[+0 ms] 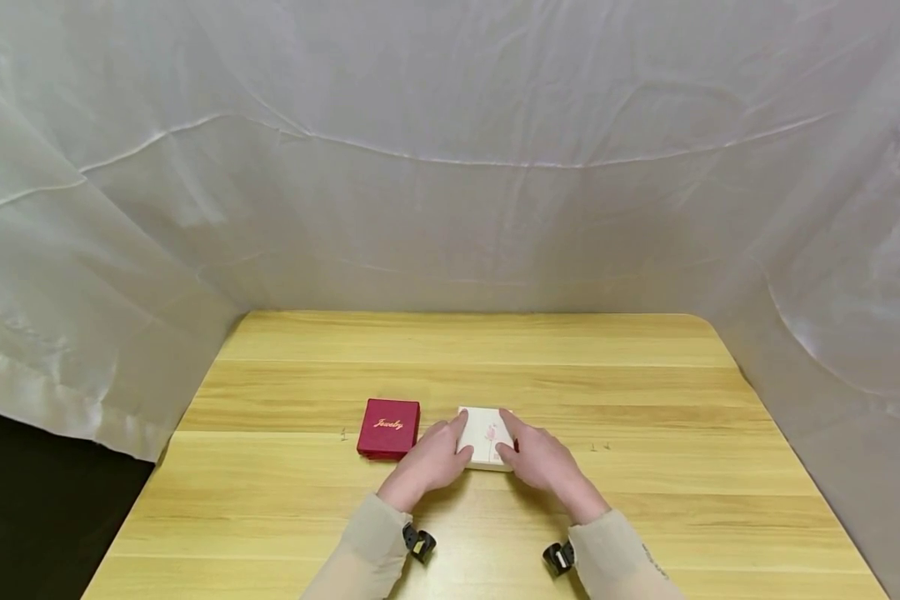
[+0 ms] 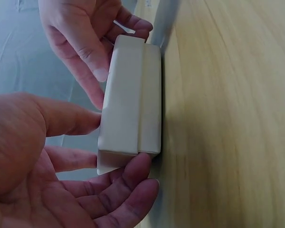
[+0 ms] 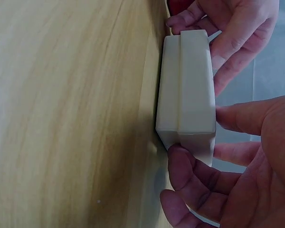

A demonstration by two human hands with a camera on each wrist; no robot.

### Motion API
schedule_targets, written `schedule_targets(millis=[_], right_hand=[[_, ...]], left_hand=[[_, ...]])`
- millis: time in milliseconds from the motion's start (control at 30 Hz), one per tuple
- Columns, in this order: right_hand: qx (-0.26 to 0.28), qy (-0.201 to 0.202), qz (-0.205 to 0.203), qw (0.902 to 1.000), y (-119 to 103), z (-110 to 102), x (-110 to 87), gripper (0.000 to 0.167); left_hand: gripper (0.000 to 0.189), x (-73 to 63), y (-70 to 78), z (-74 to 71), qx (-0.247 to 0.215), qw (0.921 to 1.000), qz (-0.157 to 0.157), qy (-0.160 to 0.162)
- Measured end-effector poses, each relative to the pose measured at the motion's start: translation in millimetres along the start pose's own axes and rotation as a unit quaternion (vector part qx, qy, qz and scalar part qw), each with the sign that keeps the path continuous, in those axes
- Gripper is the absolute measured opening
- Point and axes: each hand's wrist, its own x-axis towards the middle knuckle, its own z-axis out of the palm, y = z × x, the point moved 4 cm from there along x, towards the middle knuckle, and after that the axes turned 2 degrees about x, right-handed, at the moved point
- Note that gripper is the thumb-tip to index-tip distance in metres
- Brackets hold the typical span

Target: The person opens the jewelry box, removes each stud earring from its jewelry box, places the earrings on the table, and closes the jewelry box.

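A white lidded gift box [image 1: 484,433] with a faint pink print on top rests on the wooden table between both hands. My left hand [image 1: 437,457] grips its left side, thumb and index finger on the top and the other fingers against the side wall. On the opposite side my right hand [image 1: 542,457] holds it in the same manner. Both wrist views show the lid of the box [image 2: 126,95] seated over its lower part, with a seam along the side. Left of the hands lies a dark red box [image 1: 388,427] lettered "Jewelry" in gold.
The wooden table [image 1: 645,467] has small dark marks to the left of the red box and to the right of the right hand. Pale cloth curtains [image 1: 450,217] hang behind the table and along both sides. A dark area [image 1: 37,500] lies beyond the table's left edge.
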Motion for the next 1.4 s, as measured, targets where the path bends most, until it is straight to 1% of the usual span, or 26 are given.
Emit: schedule_targets(millis=[367, 567, 700, 933, 1067, 1233, 1400], right_hand=[[0.002, -0.008, 0.001, 1.0000, -4, 2, 2.5, 0.058], [-0.005, -0.014, -0.002, 0.9999, -8, 3, 7.3, 0.058], [-0.010, -0.018, -0.003, 0.9998, -11, 3, 10.2, 0.058], [-0.011, -0.022, -0.007, 0.9997, -12, 4, 13.4, 0.059], [-0.002, -0.019, -0.007, 0.9998, -10, 4, 12.5, 0.059], [0.010, -0.006, -0.001, 0.9999, -5, 0, 10.1, 0.061], [0.028, 0.002, 0.008, 0.9996, 1, -10, 8.2, 0.062]], left_hand=[[0.060, -6.3, 0.2, 3.4, -0.015, 0.9993, -0.032, 0.014], [0.062, -6.6, -2.1, 2.3, -0.012, 0.9988, -0.036, 0.031], [0.062, -6.4, -4.3, 0.8, -0.011, 0.9984, -0.044, 0.035], [0.061, -5.3, -6.1, -1.7, -0.010, 0.9984, -0.044, 0.034], [0.060, -6.7, -6.7, -2.2, -0.020, 0.9984, -0.045, 0.028], [0.059, -10.7, -7.8, -6.3, -0.040, 0.9975, -0.052, 0.024], [0.061, -16.5, -7.6, -17.2, -0.058, 0.9959, -0.062, 0.030]])
